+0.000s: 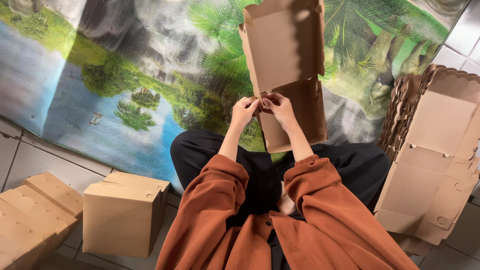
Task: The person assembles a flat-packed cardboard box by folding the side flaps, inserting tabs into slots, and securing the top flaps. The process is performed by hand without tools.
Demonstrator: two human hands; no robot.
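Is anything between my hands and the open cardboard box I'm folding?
Nothing visible: the left hand and right hand already touch the open cardboard box at its near left edge, fingers pinching there.

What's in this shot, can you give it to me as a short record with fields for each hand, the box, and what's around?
left hand: fingers pinching the box's side edge
right hand: fingers gripping the same edge
box: brown cardboard, open, lid flap up
left side: finished boxes on tiled floor
right side: stack of flat blanks
under it: landscape-print mat
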